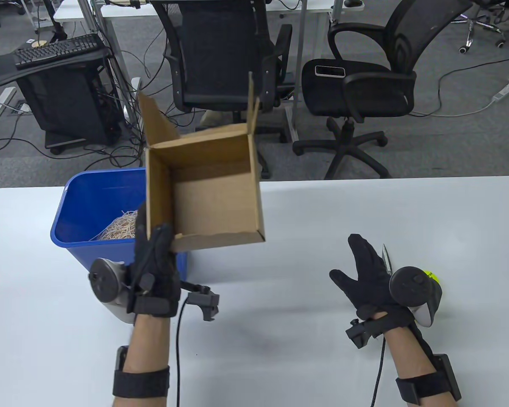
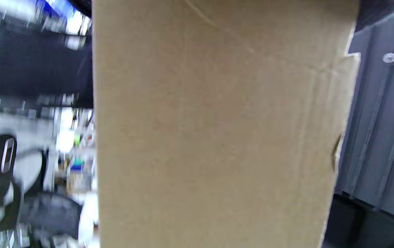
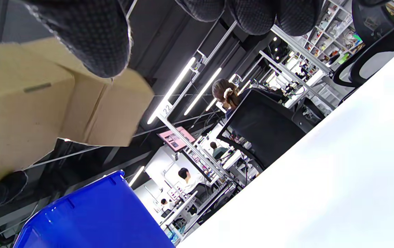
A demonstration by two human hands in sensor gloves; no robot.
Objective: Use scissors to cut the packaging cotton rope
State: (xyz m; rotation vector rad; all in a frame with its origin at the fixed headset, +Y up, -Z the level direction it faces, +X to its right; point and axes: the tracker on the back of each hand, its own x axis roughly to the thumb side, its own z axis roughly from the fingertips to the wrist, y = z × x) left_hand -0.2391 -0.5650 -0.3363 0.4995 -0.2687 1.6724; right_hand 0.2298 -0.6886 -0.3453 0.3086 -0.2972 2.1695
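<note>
My left hand (image 1: 152,258) grips an open, empty cardboard box (image 1: 203,190) by its lower left corner and holds it tilted in the air above the blue bin (image 1: 74,220). The box's brown wall (image 2: 217,131) fills the left wrist view, and the box also shows in the right wrist view (image 3: 28,103). Cut cotton rope (image 1: 118,227) lies piled inside the bin. My right hand (image 1: 367,271) is open above the table with fingers spread. The scissors (image 1: 387,258) lie just to its right; a blade tip and a yellow-green handle (image 1: 432,277) show past the tracker.
The white table (image 1: 280,330) runs across the lower view. The blue bin stands at its left and also shows in the right wrist view (image 3: 90,217). Office chairs (image 1: 364,85) and a desk with a keyboard (image 1: 55,48) stand behind the table.
</note>
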